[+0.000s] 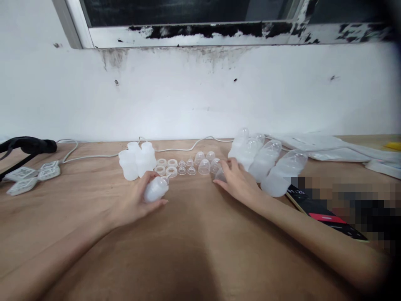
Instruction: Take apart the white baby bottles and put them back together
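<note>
Left hand [138, 200], left of centre: closed round a small milky bottle [153, 191], lifted and tilted, its teat end toward the upper right. Right hand [241, 184], right of centre: fingers and thumb curved about a clear dome cap [220, 175]; cannot tell whether the grip is tight

Between the hands, mid-frame, on the wooden table [175, 246]: rings [161, 162] in two pairs, four clear teats [191, 170] beside them, then more dome covers [204, 167] reaching up to the right fingers. The held bottle's tip partly overlaps the nearest rings in view

Left of the rings, a tight cluster of open white bottles [137, 161], just beyond the left hand. Right of centre, capped bottles [266, 161] in a slanting row, crowding the right hand, which hides part of them

Farther right: phone [326, 213] near the right forearm, its outer side lost under a pixelated patch; clear plastic bag [326, 147] behind; yellow item [393, 146] at the right edge

Far left: black strap-like object [34, 145], white packets [49, 170]. Pale cable [178, 149] runs along the back, below the stained wall [175, 96] and window frame [188, 39]
</note>
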The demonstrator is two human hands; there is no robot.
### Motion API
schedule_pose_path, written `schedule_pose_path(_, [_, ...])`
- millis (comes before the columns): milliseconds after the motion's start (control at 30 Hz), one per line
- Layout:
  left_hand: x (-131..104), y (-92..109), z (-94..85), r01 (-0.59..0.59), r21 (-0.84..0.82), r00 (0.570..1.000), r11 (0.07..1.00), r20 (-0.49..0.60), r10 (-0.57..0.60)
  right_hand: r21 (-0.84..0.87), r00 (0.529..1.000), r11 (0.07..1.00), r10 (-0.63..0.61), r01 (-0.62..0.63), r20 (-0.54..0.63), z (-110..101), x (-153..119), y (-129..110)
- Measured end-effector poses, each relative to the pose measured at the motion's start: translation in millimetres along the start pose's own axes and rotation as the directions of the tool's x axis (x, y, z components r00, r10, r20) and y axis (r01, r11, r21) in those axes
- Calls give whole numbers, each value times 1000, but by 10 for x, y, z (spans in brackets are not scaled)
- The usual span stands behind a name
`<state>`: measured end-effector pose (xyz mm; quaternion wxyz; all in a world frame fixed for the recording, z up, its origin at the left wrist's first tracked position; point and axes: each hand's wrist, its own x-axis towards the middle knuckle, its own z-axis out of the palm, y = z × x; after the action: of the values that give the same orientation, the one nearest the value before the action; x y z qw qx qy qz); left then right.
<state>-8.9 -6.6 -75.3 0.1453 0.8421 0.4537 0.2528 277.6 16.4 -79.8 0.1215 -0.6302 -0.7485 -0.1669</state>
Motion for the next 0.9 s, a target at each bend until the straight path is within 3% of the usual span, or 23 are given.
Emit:
schedule_pose_path(67, [22,10,56,-42,35,999,999,-7,42,157,998,987,-29,38,-62,-152,-34,-115])
schedule_pose_path(100, [41,32,88,-74,58,997,996,1,74,309,998,949,-60,64,-22,-233,-57,-196])
schedule_pose_path(167, [94,109,161,-167,99,985,981,64,161,648,966,761,-187,27,179,-364,-99,-376])
schedule_pose_path(200, [126,158,200,-223,112,971,968,110,211,765,915,643,-288,-35,283,-402,-112,-460])
schedule_pose_path(233, [159,209,238,-269,127,957,955,148,250,827,856,552,-370,-110,361,-420,-118,-531])
schedule_pose_path(300, [220,302,305,-270,189,959,944,142,245,847,766,473,-442,-242,466,-402,-108,-620])
schedule_pose_path(400, [291,379,350,-118,332,990,936,115,84,817,753,481,-396,-317,525,-324,-74,-631])
schedule_pose_path(467, [334,384,334,-81,387,989,919,148,24,823,769,485,-390,-296,506,-291,-65,-605])
schedule_pose_path(567, [417,348,253,-110,332,975,937,219,37,825,793,534,-414,-185,446,-288,-80,-582])
schedule_pose_path(667, [512,306,137,-153,103,923,983,370,105,758,882,634,-434,155,183,-302,-116,-584])
schedule_pose_path(733, [550,294,71,-175,-71,853,982,487,187,621,864,665,-503,416,-40,-308,-153,-578])
schedule_pose_path(800, [551,294,44,-188,-125,812,974,538,226,534,792,628,-595,566,-140,-315,-197,-562])
schedule_pose_path(867, [514,302,74,-214,-22,844,976,499,197,568,769,585,-623,579,-143,-322,-234,-541])
schedule_pose_path(900, [485,307,110,-225,72,876,972,452,169,616,805,595,-582,517,-114,-323,-243,-532])
